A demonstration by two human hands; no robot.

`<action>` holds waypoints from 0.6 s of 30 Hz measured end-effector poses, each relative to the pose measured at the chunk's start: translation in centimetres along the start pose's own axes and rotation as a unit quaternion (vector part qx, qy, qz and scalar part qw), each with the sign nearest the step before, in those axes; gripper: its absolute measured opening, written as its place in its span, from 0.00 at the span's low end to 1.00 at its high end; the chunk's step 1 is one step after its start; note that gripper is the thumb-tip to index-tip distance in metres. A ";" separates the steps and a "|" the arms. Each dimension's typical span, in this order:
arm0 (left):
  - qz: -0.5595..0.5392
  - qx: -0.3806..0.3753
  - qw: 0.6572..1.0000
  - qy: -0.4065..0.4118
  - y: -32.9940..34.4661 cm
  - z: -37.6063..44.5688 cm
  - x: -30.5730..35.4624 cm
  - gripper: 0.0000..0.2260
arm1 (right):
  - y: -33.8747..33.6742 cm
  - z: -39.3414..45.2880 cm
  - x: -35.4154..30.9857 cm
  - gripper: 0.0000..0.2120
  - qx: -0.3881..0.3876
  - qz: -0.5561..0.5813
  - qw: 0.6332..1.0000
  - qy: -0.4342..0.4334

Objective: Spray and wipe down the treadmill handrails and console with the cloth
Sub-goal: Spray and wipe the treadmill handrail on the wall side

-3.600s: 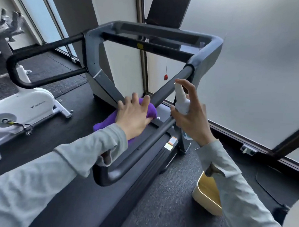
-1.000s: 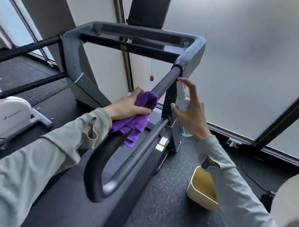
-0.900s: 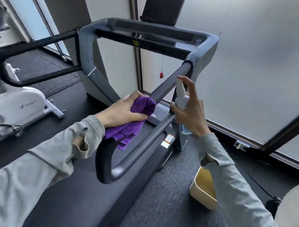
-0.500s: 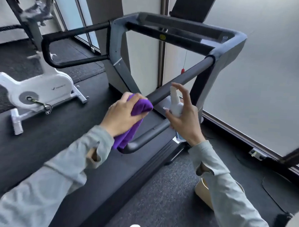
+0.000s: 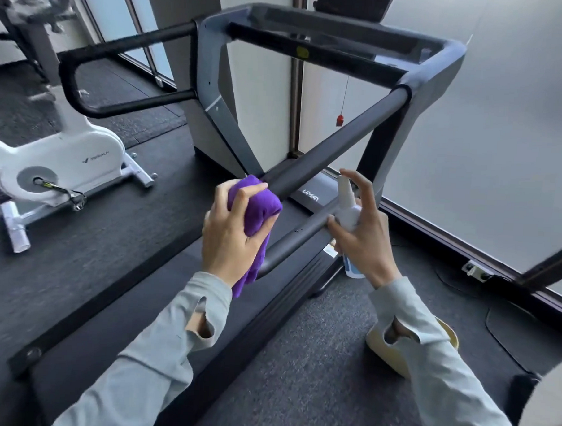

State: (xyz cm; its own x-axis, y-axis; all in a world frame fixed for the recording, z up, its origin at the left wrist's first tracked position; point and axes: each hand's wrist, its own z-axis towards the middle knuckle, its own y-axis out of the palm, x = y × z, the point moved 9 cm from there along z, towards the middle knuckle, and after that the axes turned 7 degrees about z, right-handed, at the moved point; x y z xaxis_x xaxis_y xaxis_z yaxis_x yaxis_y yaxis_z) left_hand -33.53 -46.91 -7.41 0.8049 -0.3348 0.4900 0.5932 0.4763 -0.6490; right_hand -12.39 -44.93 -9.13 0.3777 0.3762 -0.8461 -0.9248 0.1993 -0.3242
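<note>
Left hand: the left hand (image 5: 230, 233) is closing its fingers and thumb round a bunched purple cloth (image 5: 255, 208) and pressing it over the near end of the right handrail.
Cloth: it is wrapping the rail where the tube is bending back on itself, with a loose tail hanging down past the wrist.
Right hand: the right hand (image 5: 365, 236) is gripping a small white spray bottle (image 5: 349, 209) in a curled fist, with the forefinger lifting over the nozzle top; I cannot tell whether it is pressing.
Spray bottle: it is standing nearly upright, just beside the lower bar of the right handrail, a short way from the cloth.
Right handrail: the right handrail (image 5: 337, 144) is running as a dark padded tube from the console corner down toward the person, then looping back underneath.
Left handrail: the left handrail (image 5: 126, 45) is sticking out on the far side, well apart from both hands.
Console: the console (image 5: 339, 38) is sitting as a grey frame across the top, with a red safety clip (image 5: 340, 120) dangling on a cord below it.
Treadmill belt: the treadmill belt (image 5: 116, 270) is stretching under the left sleeve.
Floor: a pale yellow tub (image 5: 392, 353) is resting on the dark carpet under the right sleeve.
Beyond: a white exercise bike (image 5: 59, 167) is standing to the left of the treadmill.
</note>
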 end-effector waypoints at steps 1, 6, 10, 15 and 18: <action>0.037 -0.019 0.999 0.016 0.1 1.0 0.7 0.17 | 0.3 0.0 -0.2 0.33 -0.001 -0.004 1.000 -0.001; 0.080 -0.024 0.996 0.041 0.2 2.1 1.6 0.19 | 2.7 0.7 -0.9 0.32 -0.013 0.007 1.000 0.006; 0.047 0.000 0.998 0.050 -0.2 0.9 0.9 0.21 | 4.2 0.3 -1.2 0.32 -0.027 0.005 1.000 0.005; 0.035 -0.001 0.998 0.050 -0.3 0.9 1.1 0.19 | 4.7 -0.8 -0.8 0.33 -0.027 0.012 0.999 0.010; 0.023 0.014 0.999 0.018 -0.6 0.1 0.4 0.19 | 4.9 -1.6 -0.5 0.32 -0.026 0.014 1.000 0.001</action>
State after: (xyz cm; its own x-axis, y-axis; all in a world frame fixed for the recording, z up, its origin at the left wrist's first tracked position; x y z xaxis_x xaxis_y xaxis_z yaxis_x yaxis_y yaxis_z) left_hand -33.61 -47.26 -6.75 0.8316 -0.3411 0.4382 0.5553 0.5148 -0.6531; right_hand -17.18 -45.56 -10.93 0.3512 0.3784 -0.8564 -0.9363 0.1410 -0.3217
